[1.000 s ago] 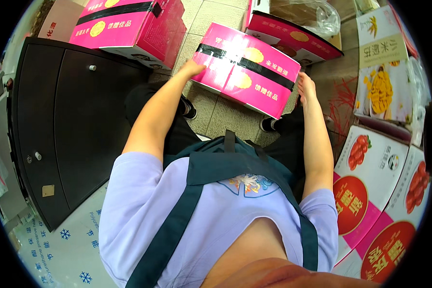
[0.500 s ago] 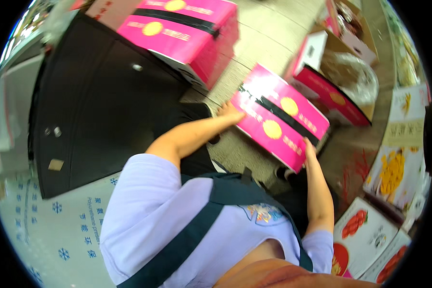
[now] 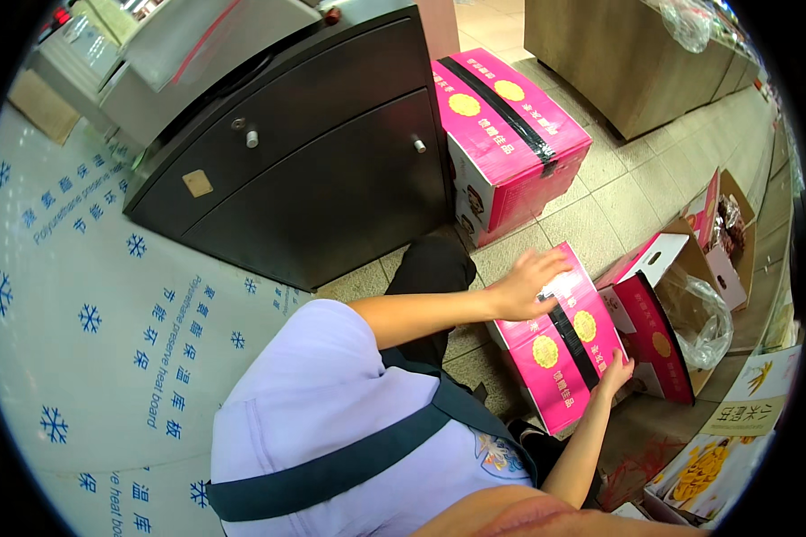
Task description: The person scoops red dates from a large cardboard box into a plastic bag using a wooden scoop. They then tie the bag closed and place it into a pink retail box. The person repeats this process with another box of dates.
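Observation:
A pink carton (image 3: 560,371) with yellow round prints and a strip of black tape lies tilted in front of my legs. My left hand (image 3: 528,285) is over its far end, fingers stretched out and apart near the end of the tape. My right hand (image 3: 614,374) grips the carton's right edge, thumb on top and the other fingers partly hidden at the side. The carton's underside is out of sight. Just right of it stands an opened pink carton (image 3: 640,336) with a clear plastic bag (image 3: 698,313) in it.
A larger taped pink carton (image 3: 519,170) stands ahead on the tiled floor, beside a black cabinet (image 3: 331,170). Another opened carton (image 3: 725,224) holds wrapped goods at the right. Printed boxes (image 3: 703,474) line the lower right. A wooden counter (image 3: 591,54) stands at the back.
My left hand has shifted from the carton's left side to over its far end, its fingers now spread. My right hand stays on the right edge. The view has swung left.

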The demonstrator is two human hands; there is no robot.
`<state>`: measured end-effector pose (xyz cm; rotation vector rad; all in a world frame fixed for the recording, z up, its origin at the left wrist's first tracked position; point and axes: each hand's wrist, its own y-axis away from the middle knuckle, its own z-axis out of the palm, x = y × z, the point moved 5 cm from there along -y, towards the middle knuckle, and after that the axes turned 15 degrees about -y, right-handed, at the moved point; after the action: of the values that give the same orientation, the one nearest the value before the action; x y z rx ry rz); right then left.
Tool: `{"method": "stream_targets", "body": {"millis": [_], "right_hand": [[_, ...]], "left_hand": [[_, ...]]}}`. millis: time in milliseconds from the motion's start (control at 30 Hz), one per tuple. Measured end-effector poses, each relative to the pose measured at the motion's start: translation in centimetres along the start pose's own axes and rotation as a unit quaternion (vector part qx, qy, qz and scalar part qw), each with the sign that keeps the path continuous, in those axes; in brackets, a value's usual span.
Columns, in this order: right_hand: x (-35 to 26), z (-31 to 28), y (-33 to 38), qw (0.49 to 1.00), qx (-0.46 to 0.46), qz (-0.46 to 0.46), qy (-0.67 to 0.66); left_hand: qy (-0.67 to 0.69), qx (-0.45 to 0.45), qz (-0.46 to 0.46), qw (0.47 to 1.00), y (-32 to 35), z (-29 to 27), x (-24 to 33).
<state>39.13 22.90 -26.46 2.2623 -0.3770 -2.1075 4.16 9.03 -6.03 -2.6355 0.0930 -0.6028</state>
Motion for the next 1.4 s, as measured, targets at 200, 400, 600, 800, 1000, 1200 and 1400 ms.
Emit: {"method": "stream_targets", "body": {"millis": [200, 400, 600, 800, 1000, 1200, 1400], "right_hand": [[-7.2, 9.1, 6.1, 0.971, -0.227, -0.054, -0.042], [-11.9, 12.5, 14.2, 0.874, -0.34, -0.225, 0.265], [-10.8, 11.3, 15.3, 0.818, -0.402, -0.206, 0.357], [-10.2, 9.4, 15.7, 0.807, -0.4, -0.172, 0.4], [-10.6, 10.9, 18.0, 0.834, -0.446, -0.144, 0.291], [-11.5, 12.2, 19.3, 0.842, -0.476, -0.144, 0.208], [-12.4, 13.1, 18.6, 0.888, -0.456, -0.027, -0.042]], "left_hand": [[-0.395, 0.28, 0.04, 0.874, 1.0, -27.0, -3.2], [-0.617, 0.298, -0.076, 0.724, 5.0, -42.1, -10.0], [-0.629, 0.263, -0.136, 0.718, 7.0, -43.8, -12.6], [-0.569, 0.311, -0.059, 0.759, 8.2, -43.3, -10.0], [-0.507, 0.308, 0.1, 0.799, 7.5, -40.5, -1.9], [-0.336, 0.267, 0.08, 0.9, 6.8, -39.7, 4.3], [0.021, 0.091, 0.063, 0.994, 4.7, -36.9, 6.2]]}}
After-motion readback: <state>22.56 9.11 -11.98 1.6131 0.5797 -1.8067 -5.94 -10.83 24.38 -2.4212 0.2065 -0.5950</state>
